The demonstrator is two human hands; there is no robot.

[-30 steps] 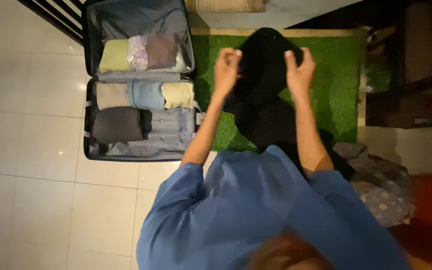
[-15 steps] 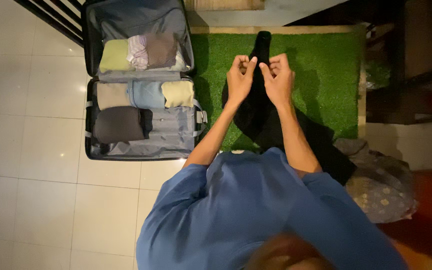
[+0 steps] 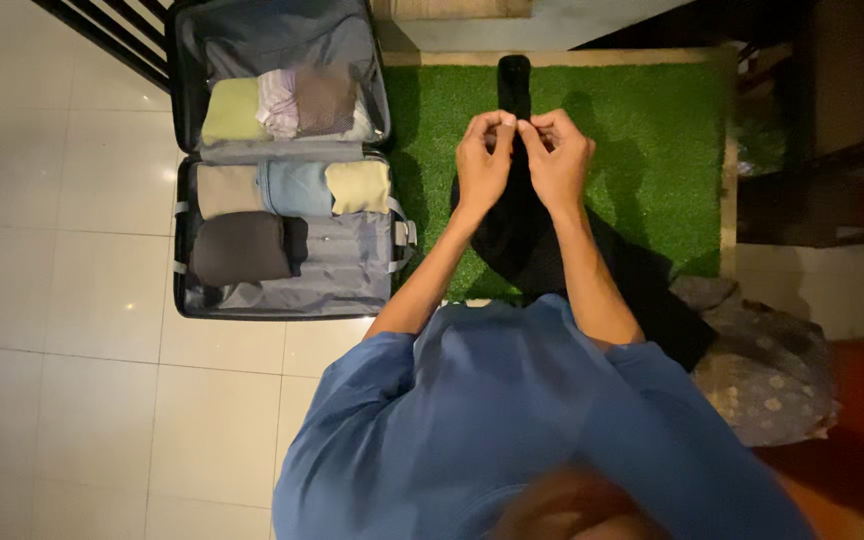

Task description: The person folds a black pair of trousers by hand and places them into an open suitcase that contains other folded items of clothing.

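A black garment hangs in front of me over a green grass-like mat, folded narrow with its top end sticking up past my fingers. My left hand and my right hand pinch it side by side, thumbs nearly touching. To the left an open grey suitcase lies flat on the tiled floor, holding several rolled clothes in yellow, lilac, brown, beige and light blue, plus a dark grey roll at the lower left.
A grey patterned cloth is heaped at my right on the floor. Dark wooden furniture stands beyond the mat's right edge. Dark railing bars cross the top left corner. White floor tiles spread to the left.
A second ago my hands held the black garment spread wide apart. They came together in the middle, folding it in half lengthwise, and now hold it pinched close.
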